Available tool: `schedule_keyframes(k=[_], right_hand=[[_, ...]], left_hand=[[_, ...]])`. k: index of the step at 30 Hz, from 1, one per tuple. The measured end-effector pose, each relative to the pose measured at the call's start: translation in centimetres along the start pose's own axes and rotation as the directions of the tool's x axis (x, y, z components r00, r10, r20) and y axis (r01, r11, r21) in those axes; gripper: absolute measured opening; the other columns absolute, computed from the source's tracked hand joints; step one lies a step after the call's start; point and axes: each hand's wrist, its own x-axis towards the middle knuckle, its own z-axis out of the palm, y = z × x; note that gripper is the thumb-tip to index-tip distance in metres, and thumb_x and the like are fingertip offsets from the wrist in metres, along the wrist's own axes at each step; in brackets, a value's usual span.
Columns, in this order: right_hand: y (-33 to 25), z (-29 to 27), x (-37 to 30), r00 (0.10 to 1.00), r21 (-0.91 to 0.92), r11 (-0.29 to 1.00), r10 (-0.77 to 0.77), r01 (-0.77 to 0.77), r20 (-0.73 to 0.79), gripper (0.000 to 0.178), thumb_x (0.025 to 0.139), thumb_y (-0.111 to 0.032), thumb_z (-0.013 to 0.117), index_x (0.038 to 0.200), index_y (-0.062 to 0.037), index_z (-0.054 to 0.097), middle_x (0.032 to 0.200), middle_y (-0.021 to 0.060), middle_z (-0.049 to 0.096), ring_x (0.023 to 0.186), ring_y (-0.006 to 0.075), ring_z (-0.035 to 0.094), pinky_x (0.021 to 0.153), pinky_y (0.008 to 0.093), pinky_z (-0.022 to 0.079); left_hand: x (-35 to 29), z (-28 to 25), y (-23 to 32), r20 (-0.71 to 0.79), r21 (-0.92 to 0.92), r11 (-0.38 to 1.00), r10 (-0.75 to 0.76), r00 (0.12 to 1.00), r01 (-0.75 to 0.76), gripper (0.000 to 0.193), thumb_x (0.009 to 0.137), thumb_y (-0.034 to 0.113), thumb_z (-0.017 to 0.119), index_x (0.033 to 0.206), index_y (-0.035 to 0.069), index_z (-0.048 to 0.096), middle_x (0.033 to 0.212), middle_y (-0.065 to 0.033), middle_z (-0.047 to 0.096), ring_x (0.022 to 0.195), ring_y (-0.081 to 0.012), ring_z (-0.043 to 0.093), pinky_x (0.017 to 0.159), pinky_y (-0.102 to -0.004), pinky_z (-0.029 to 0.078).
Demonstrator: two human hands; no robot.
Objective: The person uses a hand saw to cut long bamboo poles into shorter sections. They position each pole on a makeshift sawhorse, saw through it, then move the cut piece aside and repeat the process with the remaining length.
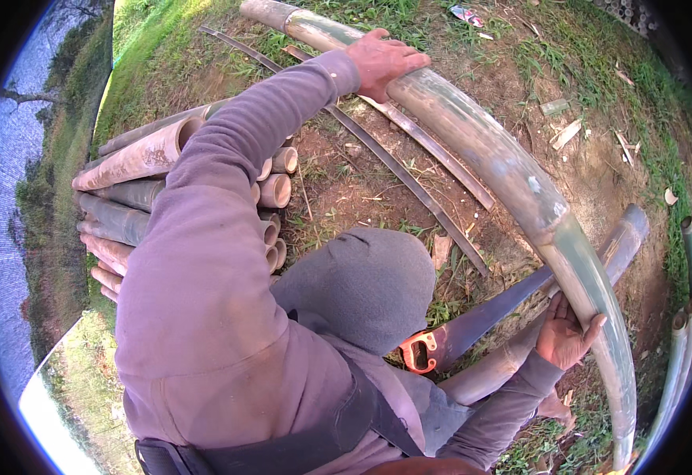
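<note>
Two-handed hold now! Gripping long, round green-and-tan bamboo pole point(512, 174) with left hand point(387, 63), fingers curled over upper stretch; cradling lower stretch in right hand point(569, 334), fingers tucked underneath. Pole on slant, top centre to lower right, near dark-bladed, orange-handled handsaw point(476, 321) beside grey-clad knee point(362, 289). Off left: stacked tan-and-grey bamboo tubes point(138, 154).

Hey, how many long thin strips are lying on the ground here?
2 that I can see: a dark strip passing behind the left forearm, and another strip between it and the held pole. Others may be hidden.
</note>
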Motion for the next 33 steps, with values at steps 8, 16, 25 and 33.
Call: schedule_keyframes(k=[8, 16, 25, 33], right_hand=[[18.1, 10.2, -2.1, 0.860, -0.697, 0.717, 0.350, 0.009, 0.371, 0.058, 0.102, -0.032, 0.073, 0.147, 0.0001, 0.055, 0.141, 0.0188, 0.066, 0.128, 0.0377, 0.064, 0.108, 0.0450, 0.050], [8.4, 2.1, -0.6, 0.658, -0.461, -0.796, -0.108, 0.392, 0.745, 0.076, 0.087, -0.036, 0.083, 0.154, -0.0172, 0.052, 0.159, 0.0069, 0.051, 0.150, 0.0340, 0.041, 0.122, 0.0527, 0.029], [9.2, -3.9, -7.1, 0.661, -0.555, -0.575, -0.033, 0.601, 0.750, 0.051, 0.084, -0.014, 0.081, 0.132, -0.0104, 0.066, 0.141, 0.0135, 0.061, 0.130, 0.0357, 0.059, 0.112, 0.0505, 0.043], [18.5, -2.2, -6.3, 0.721, -0.595, -0.449, 0.184, 0.667, 0.668, 0.057, 0.082, -0.019, 0.082, 0.134, -0.0095, 0.062, 0.142, 0.0145, 0.059, 0.133, 0.0379, 0.055, 0.112, 0.0534, 0.041]], left_hand=[[-6.4, 7.5, -10.9, 0.203, -0.161, 0.602, -0.755, 0.623, 0.782, 0.056, 0.100, 0.032, 0.067, 0.154, 0.026, 0.053, 0.148, -0.0093, 0.064, 0.138, -0.0283, 0.060, 0.118, -0.0506, 0.043], [-3.9, 17.7, 1.8, 0.023, -0.706, 0.452, -0.755, 0.655, 0.546, 0.085, 0.098, 0.056, 0.067, 0.165, 0.013, 0.037, 0.167, -0.0346, 0.025, 0.153, -0.0497, 0.036, 0.125, -0.0493, 0.036], [-3.7, 24.7, 11.2, 0.397, -0.780, -0.205, -0.892, 0.214, 0.591, 0.087, 0.083, 0.046, 0.087, 0.138, -0.008, 0.046, 0.143, -0.0303, 0.050, 0.138, -0.0412, 0.048, 0.119, -0.0484, 0.039], [-1.2, 23.6, 9.8, 0.709, -0.395, -0.213, -0.689, 0.150, 0.893, 0.117, 0.079, 0.044, 0.090, 0.155, -0.006, 0.017, 0.142, -0.0313, 0.059, 0.128, -0.0420, 0.065, 0.113, -0.0440, 0.051]])
